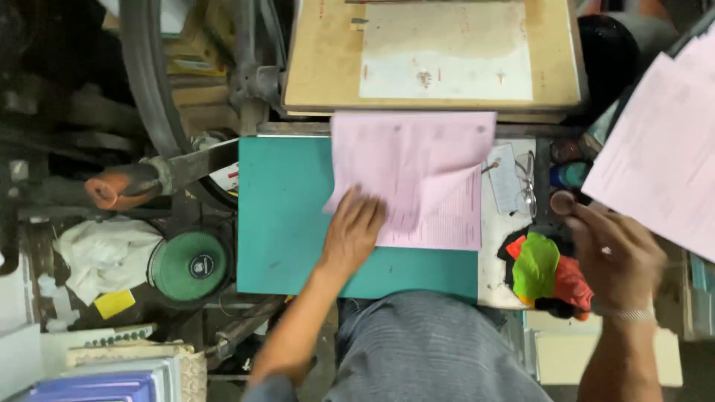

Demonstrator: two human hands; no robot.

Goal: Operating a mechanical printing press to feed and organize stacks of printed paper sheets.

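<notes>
Striped lap [439, 350] nearest, left hand [351, 232] flat with fingers pressed together on pink sheets [417, 182] atop green board [287, 216], pinning them; right hand [618, 257] blurred, seemingly gripping another pink sheet [659, 164], fingers unclear.

You sit at a teal tabletop [283, 223] with a tan board [320, 67] just beyond it. To your left a dark wheel [149, 82] curves over cluttered, dim floor, beside a green disc [190, 266] and a white rag [104, 253]. Bottom left, what may be stacked books [112, 372] sit blurred.
</notes>
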